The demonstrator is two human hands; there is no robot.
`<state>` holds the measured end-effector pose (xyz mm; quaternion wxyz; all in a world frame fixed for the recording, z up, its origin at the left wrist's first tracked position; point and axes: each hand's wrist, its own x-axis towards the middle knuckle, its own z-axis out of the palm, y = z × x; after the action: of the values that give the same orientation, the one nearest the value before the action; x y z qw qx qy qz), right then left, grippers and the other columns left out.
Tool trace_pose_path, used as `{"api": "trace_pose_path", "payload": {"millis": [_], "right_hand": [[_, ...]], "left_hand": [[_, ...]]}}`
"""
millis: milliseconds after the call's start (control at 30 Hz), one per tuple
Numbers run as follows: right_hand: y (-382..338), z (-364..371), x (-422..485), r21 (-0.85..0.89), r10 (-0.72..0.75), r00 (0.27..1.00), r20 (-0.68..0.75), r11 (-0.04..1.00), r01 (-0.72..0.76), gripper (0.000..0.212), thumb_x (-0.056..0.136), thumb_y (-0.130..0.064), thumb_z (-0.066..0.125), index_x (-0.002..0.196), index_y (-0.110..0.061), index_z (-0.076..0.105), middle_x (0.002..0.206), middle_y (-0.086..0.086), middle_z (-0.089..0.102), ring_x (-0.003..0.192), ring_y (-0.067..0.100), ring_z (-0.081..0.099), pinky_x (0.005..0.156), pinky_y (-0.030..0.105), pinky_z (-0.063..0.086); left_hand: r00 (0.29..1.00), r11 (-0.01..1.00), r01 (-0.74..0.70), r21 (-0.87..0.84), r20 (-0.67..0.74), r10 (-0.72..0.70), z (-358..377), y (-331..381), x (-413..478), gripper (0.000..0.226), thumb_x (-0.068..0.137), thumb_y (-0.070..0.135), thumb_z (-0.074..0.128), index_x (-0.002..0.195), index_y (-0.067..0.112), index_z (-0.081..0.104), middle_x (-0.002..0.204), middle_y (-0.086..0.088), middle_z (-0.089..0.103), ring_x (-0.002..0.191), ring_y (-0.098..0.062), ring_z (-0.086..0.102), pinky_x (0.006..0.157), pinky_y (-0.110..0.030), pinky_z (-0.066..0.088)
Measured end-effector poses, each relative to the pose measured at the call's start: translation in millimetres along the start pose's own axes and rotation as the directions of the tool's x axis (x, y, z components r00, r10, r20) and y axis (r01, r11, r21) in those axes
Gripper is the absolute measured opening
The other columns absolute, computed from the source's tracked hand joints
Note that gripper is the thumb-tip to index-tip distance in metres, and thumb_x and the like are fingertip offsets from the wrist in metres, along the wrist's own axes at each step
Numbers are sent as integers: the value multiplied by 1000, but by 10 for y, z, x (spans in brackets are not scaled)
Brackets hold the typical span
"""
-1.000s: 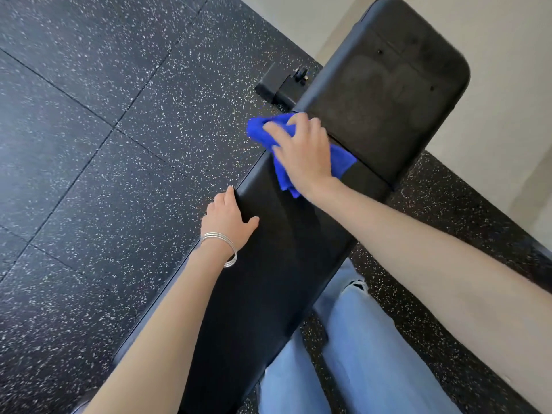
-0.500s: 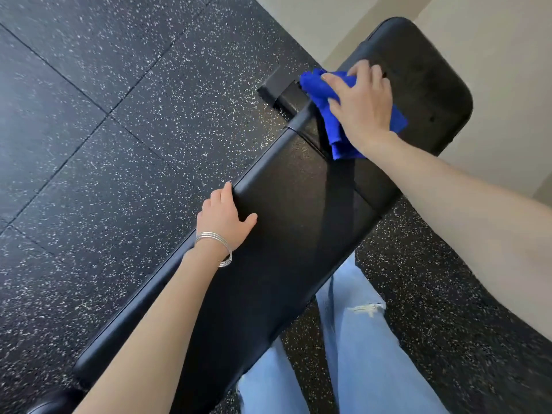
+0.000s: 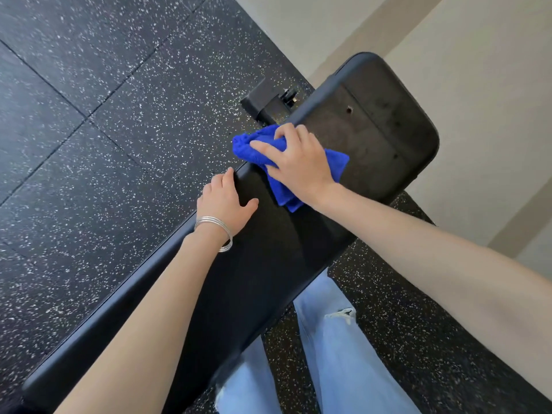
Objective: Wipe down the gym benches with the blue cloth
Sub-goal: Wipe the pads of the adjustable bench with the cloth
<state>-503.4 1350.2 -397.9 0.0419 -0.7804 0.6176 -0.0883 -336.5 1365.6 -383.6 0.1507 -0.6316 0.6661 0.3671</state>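
Note:
A black padded gym bench runs from the lower left to the upper right, with a long pad and a shorter end pad beyond a gap. My right hand presses the blue cloth flat onto the bench where the two pads meet, near the left edge. My left hand rests on the long pad's left edge, fingers curled over the side, just below the cloth. Thin silver bangles circle my left wrist.
Black speckled rubber floor tiles surround the bench. A black metal frame foot sticks out on the bench's left near the end pad. A beige wall rises close behind the end pad. My legs in light blue jeans stand at the bench's right side.
My right hand has dragged the blue cloth back from the end pad toward the gap between the pads. My left hand has kept its hold on the pad's left edge.

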Motion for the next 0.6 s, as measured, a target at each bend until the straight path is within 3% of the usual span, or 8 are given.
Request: {"api": "trace_pose_path", "payload": {"millis": [133, 233, 300, 400, 467, 533, 600], "right_hand": [[410, -15, 163, -74, -115, 993, -6, 991, 115, 34, 73, -24, 52, 103, -31, 66, 84, 7, 62, 64, 26, 54, 53, 31, 41], [726, -82, 303, -112, 26, 999, -19, 993, -28, 33, 68, -27, 58, 98, -33, 69, 81, 7, 62, 64, 28, 57, 53, 29, 43], [1023, -153, 380, -172, 159, 986, -52, 971, -165, 36, 71, -31, 58, 105, -34, 67, 89, 9, 63, 73, 31, 59, 59, 32, 45], [1365, -267, 447, -147, 423, 905, 39, 899, -413, 40, 88, -33, 49, 129, -33, 52, 117, 12, 52, 100, 34, 51, 83, 41, 42], [1422, -288, 409, -88, 544, 838, 32, 837, -540, 41, 93, -36, 46, 134, -35, 44, 123, 9, 46, 105, 31, 48, 89, 38, 40], [1298, -274, 325, -15, 584, 812, 14, 812, -584, 42, 93, -35, 47, 134, -34, 45, 123, 9, 46, 102, 31, 48, 88, 36, 42], [1085, -217, 177, 0, 536, 844, -7, 844, -536, 41, 90, -32, 49, 131, -30, 50, 117, 10, 50, 94, 32, 50, 83, 37, 43]], "left_hand": [[1000, 1000, 10, 5, -10, -10, 1, 150, 78, 81, 87, 44, 58, 149, 10, 18, 149, -11, 30, 134, -33, 32, 109, -45, 29], [1000, 1000, 3, 0, -29, -3, 8, 264, 151, 80, 87, 44, 58, 149, 10, 18, 148, -12, 31, 134, -33, 32, 110, -45, 29], [999, 1000, -10, 3, -35, 10, 10, 336, 193, 80, 88, 43, 57, 149, 10, 17, 148, -12, 31, 134, -34, 32, 111, -45, 29], [999, 1000, -18, 6, -50, 18, 5, 433, 239, 80, 88, 43, 57, 149, 9, 17, 148, -13, 31, 134, -34, 32, 110, -45, 29], [998, 1000, -13, 14, -58, 13, 13, 480, 254, 80, 88, 44, 57, 149, 9, 17, 149, -12, 29, 135, -33, 32, 110, -45, 28], [997, 1000, -14, 20, -70, 15, 26, 517, 272, 81, 88, 45, 56, 148, 9, 17, 150, -12, 28, 135, -33, 32, 109, -46, 29], [996, 1000, -16, 21, -85, 18, 42, 543, 287, 81, 88, 46, 56, 148, 9, 18, 150, -11, 28, 135, -33, 32, 110, -45, 29]]}}
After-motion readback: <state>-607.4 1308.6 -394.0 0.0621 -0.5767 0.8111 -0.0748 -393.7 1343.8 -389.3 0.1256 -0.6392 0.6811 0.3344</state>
